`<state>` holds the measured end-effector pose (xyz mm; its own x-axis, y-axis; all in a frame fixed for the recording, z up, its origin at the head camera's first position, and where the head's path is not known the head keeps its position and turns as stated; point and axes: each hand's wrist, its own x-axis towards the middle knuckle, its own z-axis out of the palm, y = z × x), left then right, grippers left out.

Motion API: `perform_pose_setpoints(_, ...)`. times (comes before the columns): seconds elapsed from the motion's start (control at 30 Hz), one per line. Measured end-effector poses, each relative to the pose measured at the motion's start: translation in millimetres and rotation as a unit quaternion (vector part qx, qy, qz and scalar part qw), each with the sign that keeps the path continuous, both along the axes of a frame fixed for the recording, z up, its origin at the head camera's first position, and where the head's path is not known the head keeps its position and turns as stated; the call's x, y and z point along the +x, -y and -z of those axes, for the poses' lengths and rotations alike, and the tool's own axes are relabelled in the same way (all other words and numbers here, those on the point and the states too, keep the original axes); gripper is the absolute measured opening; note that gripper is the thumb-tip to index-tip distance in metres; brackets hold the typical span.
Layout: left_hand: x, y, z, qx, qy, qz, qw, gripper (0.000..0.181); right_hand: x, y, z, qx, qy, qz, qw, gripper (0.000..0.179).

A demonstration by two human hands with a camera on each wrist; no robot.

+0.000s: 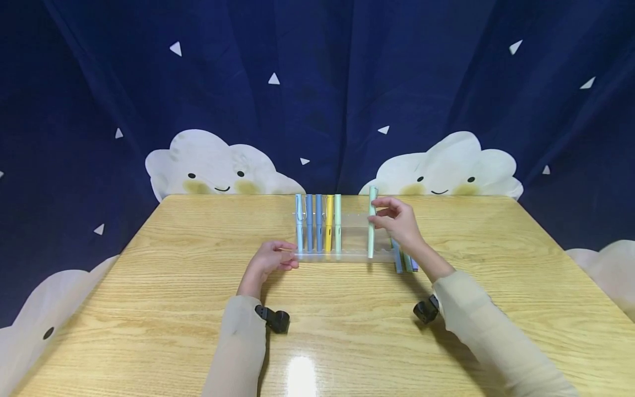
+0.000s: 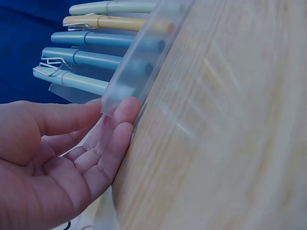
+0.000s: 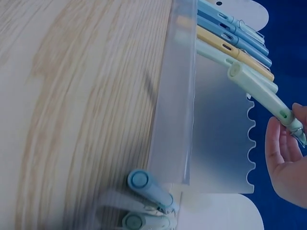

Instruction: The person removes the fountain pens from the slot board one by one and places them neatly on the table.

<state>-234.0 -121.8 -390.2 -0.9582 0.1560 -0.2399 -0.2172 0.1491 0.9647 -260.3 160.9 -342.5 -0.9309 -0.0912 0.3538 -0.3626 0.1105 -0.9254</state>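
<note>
A clear pen rack (image 1: 354,238) stands on the table with several pens upright in its left part. From the left these are a light blue pen (image 1: 299,229), two darker blue ones, a yellow pen (image 1: 328,226) and a pale green one. My left hand (image 1: 270,259) grips the rack's left end, thumb and fingers at its lower front corner (image 2: 111,98). A second pale green pen (image 1: 371,237) is pinched between the fingers and thumb of my right hand (image 1: 401,223). It is held nearly upright before the rack's right part, its lower end close to the front ledge.
Several more pens lie by the rack's right end, among them a blue pen (image 1: 398,260) and, beside it, a green pen (image 1: 408,263). The wooden table (image 1: 337,325) runs back to a dark blue curtain (image 1: 317,66) with white clouds.
</note>
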Motion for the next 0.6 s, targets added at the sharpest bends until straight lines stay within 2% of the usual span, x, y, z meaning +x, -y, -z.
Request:
perform_pose_setpoints(0.4,-0.9,0.0,1.8,0.0,0.0,-0.003,1.0,0.024,5.1,-18.0,-0.7,0.015,0.003,-0.001,0.9999,0.031)
perform_pose_setpoints(0.6,-0.2,-0.1,0.3,0.001,0.001,-0.002,1.0,0.025,6.0,-26.7,0.4,0.057,0.001,0.01,0.9983,0.029)
